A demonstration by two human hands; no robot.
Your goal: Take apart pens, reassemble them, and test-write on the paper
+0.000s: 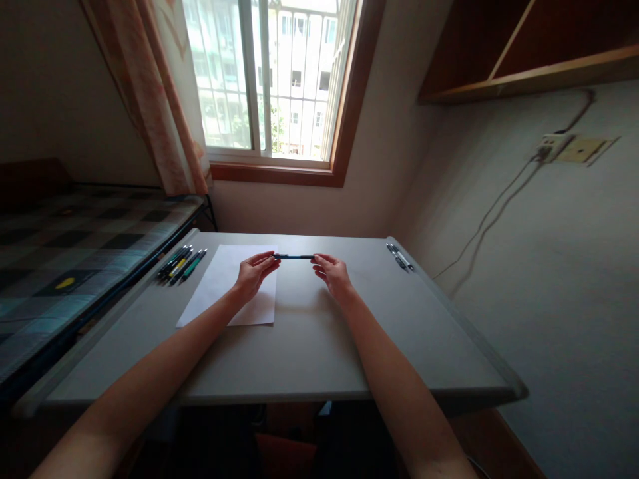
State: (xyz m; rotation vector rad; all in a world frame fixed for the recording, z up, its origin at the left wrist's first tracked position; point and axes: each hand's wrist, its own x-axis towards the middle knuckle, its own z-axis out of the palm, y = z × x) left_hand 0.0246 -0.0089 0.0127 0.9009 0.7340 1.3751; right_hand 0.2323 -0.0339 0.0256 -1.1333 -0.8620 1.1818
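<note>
A dark blue pen [295,257] is held level above the middle of the desk, one end in each hand. My left hand [253,274] pinches its left end, over the right part of a white sheet of paper [214,293]. Thumb and fingertips of my right hand [332,271] close on the pen's right end. Several pens [182,265] with black, yellow and green parts lie in a group at the desk's left edge. A small set of pens [400,257] lies at the back right corner.
The grey desk [319,359] has raised side edges. Beyond it is a barred window [299,86] with a curtain [160,100]. A bed [100,239] stands at the left. On the right wall are a socket [553,146] with a cable and a shelf [549,72].
</note>
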